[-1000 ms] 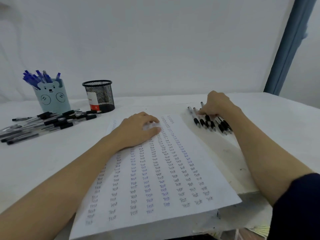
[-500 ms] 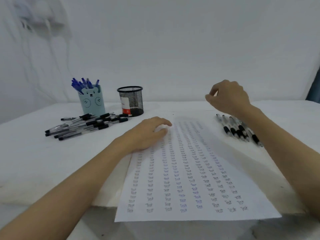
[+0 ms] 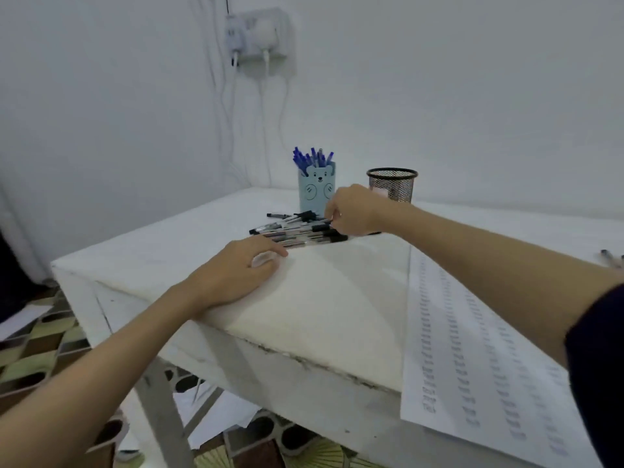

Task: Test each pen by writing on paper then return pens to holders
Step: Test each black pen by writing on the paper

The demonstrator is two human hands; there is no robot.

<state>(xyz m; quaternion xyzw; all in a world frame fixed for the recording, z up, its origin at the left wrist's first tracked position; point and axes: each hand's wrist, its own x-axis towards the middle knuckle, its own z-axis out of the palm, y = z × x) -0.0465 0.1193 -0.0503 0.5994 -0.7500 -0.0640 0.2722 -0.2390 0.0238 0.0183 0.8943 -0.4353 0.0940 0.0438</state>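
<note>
Right hand (image 3: 354, 211) pinches at a pile of black pens (image 3: 297, 229); left hand (image 3: 236, 275) rests flat, fingers relaxed.
Blue pens (image 3: 312, 158) fill the bear holder (image 3: 315, 194); mesh cup's (image 3: 391, 185) contents unseen.

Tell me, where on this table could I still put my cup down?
Bare tabletop lies between the left hand and the paper, and along the far left edge behind the pen pile. It is crowded where the right hand reaches into that pile, before the bear holder and mesh holder.
</note>
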